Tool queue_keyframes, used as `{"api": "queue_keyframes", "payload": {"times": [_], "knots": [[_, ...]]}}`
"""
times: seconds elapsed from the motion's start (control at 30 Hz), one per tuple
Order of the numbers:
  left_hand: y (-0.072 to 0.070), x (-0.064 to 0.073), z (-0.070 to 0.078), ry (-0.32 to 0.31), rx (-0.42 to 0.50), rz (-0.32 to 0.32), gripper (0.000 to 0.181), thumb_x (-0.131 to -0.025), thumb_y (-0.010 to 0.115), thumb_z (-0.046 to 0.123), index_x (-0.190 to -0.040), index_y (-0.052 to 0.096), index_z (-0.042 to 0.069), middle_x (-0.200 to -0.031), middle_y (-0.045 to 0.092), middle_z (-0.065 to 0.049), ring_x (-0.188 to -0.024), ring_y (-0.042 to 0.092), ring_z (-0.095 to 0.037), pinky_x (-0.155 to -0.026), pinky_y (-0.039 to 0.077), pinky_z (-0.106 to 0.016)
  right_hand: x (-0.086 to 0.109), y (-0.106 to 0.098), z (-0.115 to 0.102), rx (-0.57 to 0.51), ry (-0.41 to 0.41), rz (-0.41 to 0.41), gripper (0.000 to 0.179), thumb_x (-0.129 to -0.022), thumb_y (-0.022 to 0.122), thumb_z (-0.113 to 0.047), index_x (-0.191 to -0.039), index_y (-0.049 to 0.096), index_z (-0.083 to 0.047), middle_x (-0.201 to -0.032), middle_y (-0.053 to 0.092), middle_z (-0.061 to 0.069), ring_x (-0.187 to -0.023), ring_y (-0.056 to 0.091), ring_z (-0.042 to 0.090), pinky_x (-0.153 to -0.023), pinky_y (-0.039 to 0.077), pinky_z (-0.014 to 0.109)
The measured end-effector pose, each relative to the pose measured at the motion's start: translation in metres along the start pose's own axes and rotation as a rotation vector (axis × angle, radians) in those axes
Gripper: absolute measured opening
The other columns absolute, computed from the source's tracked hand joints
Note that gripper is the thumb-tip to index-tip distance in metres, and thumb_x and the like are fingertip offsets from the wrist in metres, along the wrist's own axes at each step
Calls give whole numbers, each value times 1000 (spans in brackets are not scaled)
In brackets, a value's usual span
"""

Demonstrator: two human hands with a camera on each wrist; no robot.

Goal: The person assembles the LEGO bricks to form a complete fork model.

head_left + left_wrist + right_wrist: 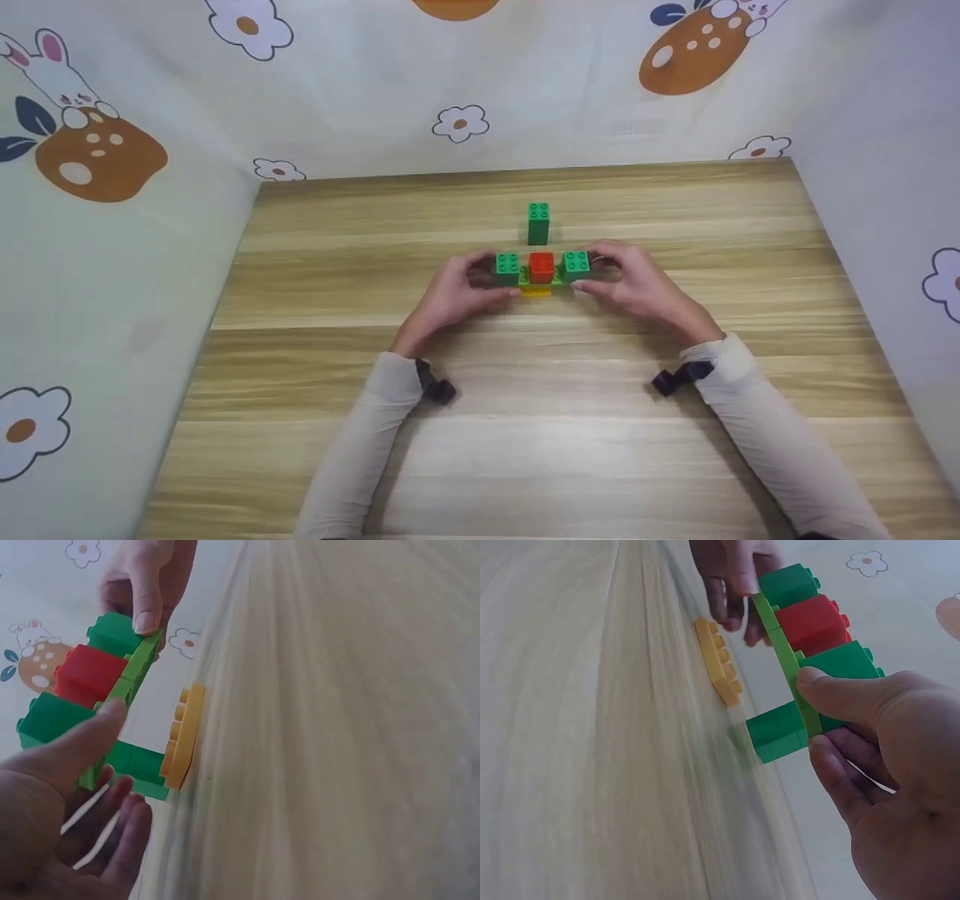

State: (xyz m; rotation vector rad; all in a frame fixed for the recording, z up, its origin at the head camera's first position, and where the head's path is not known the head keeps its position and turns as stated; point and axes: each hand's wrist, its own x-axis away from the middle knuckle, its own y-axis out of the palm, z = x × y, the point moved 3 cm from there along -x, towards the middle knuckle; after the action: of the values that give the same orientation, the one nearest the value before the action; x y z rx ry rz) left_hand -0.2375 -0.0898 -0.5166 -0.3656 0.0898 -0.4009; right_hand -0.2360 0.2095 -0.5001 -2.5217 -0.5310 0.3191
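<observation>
Both hands hold one toy building-block assembly between them. Its base is a light green strip [786, 660], carrying a green block [507, 265] at the left, a red block [541, 267] in the middle and another green block [576, 262] at the right. My left hand [454, 291] pinches the left end, thumb at the near edge of the strip; my right hand [641, 281] grips the right end likewise. Below the strip, a flat yellow studded block [184, 736] lies on the table, apart from it in both wrist views. Just behind stands an upright green block stack [538, 225].
The wood-grain table [540, 465] extends toward the person on all near sides. A patterned cloth wall [360, 112] with flowers and rabbits closes off the back, and similar walls rise left and right. A dark wrist camera [439, 384] sits on the left sleeve.
</observation>
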Motion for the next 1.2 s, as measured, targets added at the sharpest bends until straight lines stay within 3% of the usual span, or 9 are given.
{"api": "queue_keyframes", "payload": {"times": [0.13, 0.27, 0.5, 0.8, 1.2], "knots": [[-4, 2, 0, 70, 1, 38, 49, -87, 93, 25, -130, 74, 12, -123, 78, -4, -113, 76, -19, -104, 63, -37, -1, 4, -2, -3, 5, 4, 41, -88, 90, -10, -127, 76, -5, -122, 77, 11, -111, 74, 27, -104, 62, 47], [-6, 3, -3, 99, -8, 58, 41, -88, 93, 22, -124, 76, 10, -118, 79, -5, -110, 76, -18, -103, 63, -38, -2, 9, -2, -25, 4, 10, 44, -88, 89, -7, -130, 74, -4, -124, 76, 12, -113, 74, 28, -106, 62, 45], [-7, 6, -7, 81, -62, 66, 39, -87, 93, 21, -121, 78, 13, -115, 80, 0, -109, 76, -16, -103, 62, -38, -3, 15, 1, -47, -19, 23, 48, -89, 88, -5, -134, 72, -3, -128, 76, 15, -114, 75, 30, -105, 62, 44], [-6, 5, -10, 67, -113, 62, 44, -86, 94, 20, -125, 76, 10, -117, 80, -4, -110, 77, -18, -103, 63, -36, -2, 19, 4, -17, -15, -1, 51, -91, 85, -3, -140, 69, -3, -130, 74, 17, -115, 75, 32, -106, 62, 48], [-5, 4, -12, 36, -95, 40, 44, -86, 94, 17, -126, 77, 10, -115, 82, -7, -107, 79, -19, -99, 64, -35, -2, 22, 7, 11, -24, -19, 49, -93, 85, -5, -139, 71, -4, -126, 78, 15, -112, 76, 29, -104, 62, 47]]}}
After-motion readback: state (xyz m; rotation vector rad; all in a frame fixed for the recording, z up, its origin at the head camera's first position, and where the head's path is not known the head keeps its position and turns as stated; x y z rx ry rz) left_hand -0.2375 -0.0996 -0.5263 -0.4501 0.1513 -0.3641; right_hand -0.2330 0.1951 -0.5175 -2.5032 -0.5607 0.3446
